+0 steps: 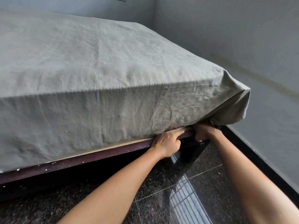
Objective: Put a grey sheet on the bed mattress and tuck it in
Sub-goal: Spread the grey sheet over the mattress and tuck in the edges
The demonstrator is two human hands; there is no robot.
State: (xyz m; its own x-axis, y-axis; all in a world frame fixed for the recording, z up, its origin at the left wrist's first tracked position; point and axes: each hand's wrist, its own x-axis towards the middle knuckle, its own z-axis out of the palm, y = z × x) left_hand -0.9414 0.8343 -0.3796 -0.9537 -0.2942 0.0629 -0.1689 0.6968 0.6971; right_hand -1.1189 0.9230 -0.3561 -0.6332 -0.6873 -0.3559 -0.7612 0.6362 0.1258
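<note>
The grey sheet (100, 65) covers the whole top and near side of the mattress. Its lower edge lies along the dark bed frame (84, 159). At the near right corner a loose fold of sheet (233, 109) hangs out past the mattress. My left hand (166, 141) presses its fingers into the gap between the mattress bottom and the frame, on the sheet's edge. Just to its right, my right hand (204, 131) is curled under the corner; its fingers are hidden beneath the fabric. The mattress itself is hidden by the sheet.
A dark bed leg (189, 159) slants down below my hands. The floor (202, 188) is dark polished speckled tile with reflections. A grey wall (242, 46) with a black skirting (258, 162) runs close along the bed's right side, leaving a narrow strip of floor.
</note>
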